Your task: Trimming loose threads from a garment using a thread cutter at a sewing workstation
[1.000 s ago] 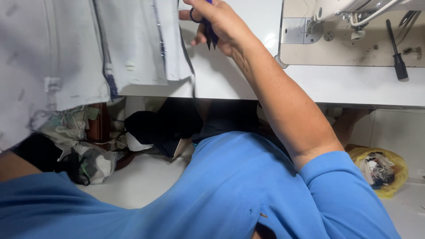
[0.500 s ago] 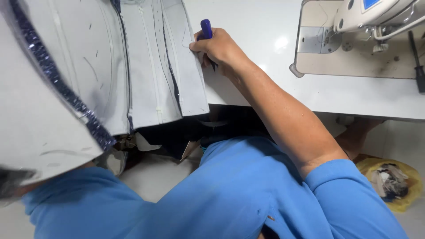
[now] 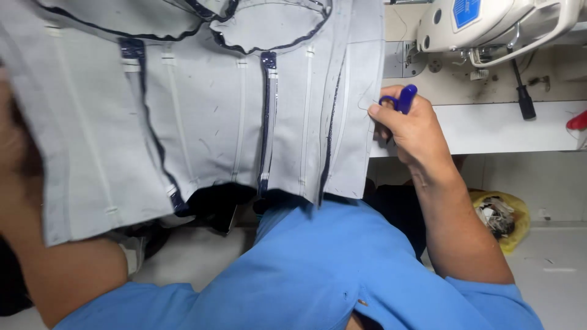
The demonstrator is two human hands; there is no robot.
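Since a moment ago the grey boned bodice panel (image 3: 202, 122) is being lifted higher and spread wider, hanging in front of the white counter (image 3: 489, 125), and the right hand (image 3: 409, 125), clenched around blue-handled snips (image 3: 400, 98), is coming to its right edge. Keeping that edge taut should help the snips stay clear of the seam. The panel is showing dark binding and pale boning strips; the left hand (image 3: 15, 146) is lying mostly behind the cloth, its grip impossible to tell.

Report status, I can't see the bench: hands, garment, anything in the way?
Right hand grips blue-handled scissors at grey boned garment panel edge. Left hand hidden behind panel. Nothing blocking.
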